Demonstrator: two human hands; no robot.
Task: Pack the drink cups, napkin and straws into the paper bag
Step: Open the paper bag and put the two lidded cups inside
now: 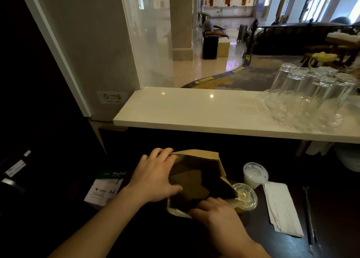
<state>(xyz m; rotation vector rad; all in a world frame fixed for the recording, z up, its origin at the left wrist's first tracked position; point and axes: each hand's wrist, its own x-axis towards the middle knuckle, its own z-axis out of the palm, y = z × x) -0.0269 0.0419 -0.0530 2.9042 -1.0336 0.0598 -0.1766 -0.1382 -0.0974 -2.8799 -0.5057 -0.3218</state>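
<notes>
A brown paper bag (pixel 196 179) stands open on the dark counter in front of me. My left hand (pixel 155 177) grips its left rim, fingers over the edge. My right hand (pixel 216 213) holds the near rim. Just right of the bag stand two lidded plastic cups: one with a yellow drink (pixel 245 196) touching the bag, one with a milky white drink (pixel 255 175) behind it. A white napkin (pixel 282 209) lies flat to the right of the cups. Dark wrapped straws (pixel 309 216) lie further right, along the counter.
A pack of A4 paper (pixel 106 187) sits left of the bag. A raised white stone ledge (pixel 194 111) runs behind, with upturned drinking glasses (pixel 311 86) on a glass tray at its right end. A glass panel and a lobby lie beyond.
</notes>
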